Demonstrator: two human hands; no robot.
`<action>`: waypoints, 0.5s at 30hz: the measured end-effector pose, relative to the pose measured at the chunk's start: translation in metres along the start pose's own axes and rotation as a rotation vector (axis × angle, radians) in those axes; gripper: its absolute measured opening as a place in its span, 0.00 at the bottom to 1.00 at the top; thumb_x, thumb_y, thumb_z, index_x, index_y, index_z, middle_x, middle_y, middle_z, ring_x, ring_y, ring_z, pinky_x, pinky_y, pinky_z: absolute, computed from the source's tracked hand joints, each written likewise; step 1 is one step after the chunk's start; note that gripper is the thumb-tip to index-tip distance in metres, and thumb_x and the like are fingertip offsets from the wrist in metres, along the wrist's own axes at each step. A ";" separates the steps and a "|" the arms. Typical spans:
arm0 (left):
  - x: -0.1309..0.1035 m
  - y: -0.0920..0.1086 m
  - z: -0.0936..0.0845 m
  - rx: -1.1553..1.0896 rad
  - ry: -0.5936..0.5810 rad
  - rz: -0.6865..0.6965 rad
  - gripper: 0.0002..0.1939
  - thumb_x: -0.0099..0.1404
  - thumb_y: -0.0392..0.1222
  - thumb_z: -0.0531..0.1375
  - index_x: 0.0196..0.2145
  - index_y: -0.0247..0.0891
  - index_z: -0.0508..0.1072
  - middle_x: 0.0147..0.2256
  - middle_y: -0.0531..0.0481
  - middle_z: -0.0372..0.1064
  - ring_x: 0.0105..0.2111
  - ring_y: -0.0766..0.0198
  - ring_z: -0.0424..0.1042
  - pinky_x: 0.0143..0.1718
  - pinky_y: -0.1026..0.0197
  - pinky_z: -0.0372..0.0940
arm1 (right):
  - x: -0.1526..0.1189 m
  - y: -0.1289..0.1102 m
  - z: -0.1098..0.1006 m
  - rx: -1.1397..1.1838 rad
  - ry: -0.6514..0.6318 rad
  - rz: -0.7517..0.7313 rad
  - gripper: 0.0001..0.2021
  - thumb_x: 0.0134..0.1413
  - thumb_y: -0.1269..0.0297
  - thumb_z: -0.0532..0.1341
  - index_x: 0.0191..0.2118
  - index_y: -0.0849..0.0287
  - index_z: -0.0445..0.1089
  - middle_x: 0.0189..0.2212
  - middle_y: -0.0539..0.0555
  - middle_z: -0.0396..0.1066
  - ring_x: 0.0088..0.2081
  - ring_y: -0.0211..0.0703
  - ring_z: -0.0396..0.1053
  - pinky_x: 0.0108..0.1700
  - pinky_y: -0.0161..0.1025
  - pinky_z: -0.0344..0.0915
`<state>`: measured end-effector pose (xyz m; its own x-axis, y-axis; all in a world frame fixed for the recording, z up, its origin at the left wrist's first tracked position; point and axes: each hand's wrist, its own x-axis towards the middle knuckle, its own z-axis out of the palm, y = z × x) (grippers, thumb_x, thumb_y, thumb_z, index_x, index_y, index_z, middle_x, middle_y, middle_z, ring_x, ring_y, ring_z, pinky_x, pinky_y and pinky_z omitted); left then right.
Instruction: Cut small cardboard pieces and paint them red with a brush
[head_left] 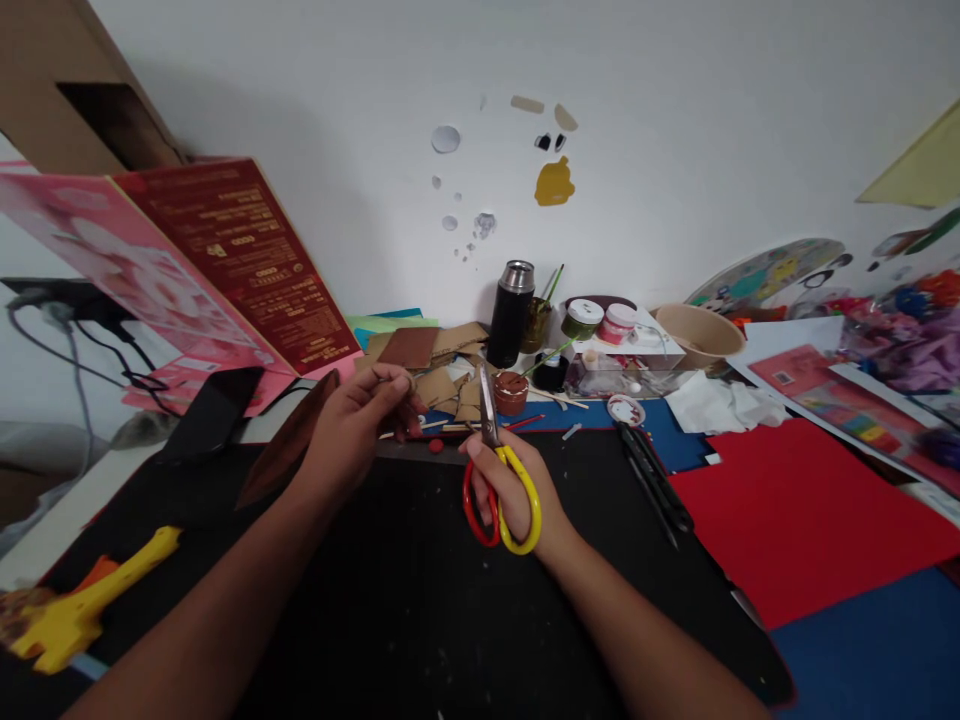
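Note:
My right hand [517, 485] is wrapped round a pair of scissors [519, 500] with one red and one yellow handle loop; the metal blades point up and away and look closed. My left hand [367, 405] is raised to the left of them, its thumb and fingertips pressed together; whatever lies between them is too small to name. Beneath both hands lies a black mat [420, 600]. A small red disc [436, 446] rests near the mat's far edge, between the hands.
Behind stand a black flask [511, 315], a brown paint jar [511, 393] and cardboard scraps [436, 392]. Right: black cutter [656, 480], red sheet [817, 515], beige bowl [701, 335]. Left: phone [212, 412], yellow cut-out [97, 605], pink and red folder [240, 265].

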<state>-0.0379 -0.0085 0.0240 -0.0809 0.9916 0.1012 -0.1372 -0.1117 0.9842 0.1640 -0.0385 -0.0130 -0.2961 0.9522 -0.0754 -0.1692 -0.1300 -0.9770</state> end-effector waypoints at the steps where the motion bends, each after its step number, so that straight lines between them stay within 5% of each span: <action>1: -0.001 0.004 0.000 -0.022 0.019 0.014 0.14 0.63 0.49 0.70 0.39 0.39 0.73 0.27 0.54 0.75 0.21 0.67 0.73 0.21 0.67 0.63 | 0.000 0.000 0.000 0.000 -0.008 0.004 0.23 0.60 0.40 0.65 0.39 0.58 0.69 0.12 0.40 0.62 0.11 0.34 0.57 0.14 0.29 0.55; 8: -0.016 0.035 0.005 -0.122 0.027 0.089 0.10 0.67 0.44 0.67 0.44 0.41 0.76 0.27 0.55 0.75 0.21 0.67 0.74 0.20 0.67 0.64 | -0.003 0.022 0.005 -0.173 -0.175 0.113 0.23 0.60 0.40 0.65 0.43 0.58 0.70 0.13 0.39 0.61 0.12 0.32 0.56 0.13 0.28 0.53; 15: -0.017 0.035 0.008 -0.155 -0.074 0.016 0.12 0.66 0.47 0.69 0.45 0.39 0.76 0.26 0.55 0.75 0.20 0.68 0.73 0.20 0.68 0.63 | 0.000 0.024 0.016 -0.316 -0.261 0.214 0.27 0.57 0.38 0.66 0.47 0.59 0.73 0.17 0.39 0.61 0.14 0.32 0.57 0.15 0.28 0.54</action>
<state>-0.0335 -0.0289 0.0578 -0.0121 0.9911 0.1325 -0.2879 -0.1304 0.9487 0.1455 -0.0463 -0.0330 -0.5266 0.8064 -0.2691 0.2046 -0.1870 -0.9608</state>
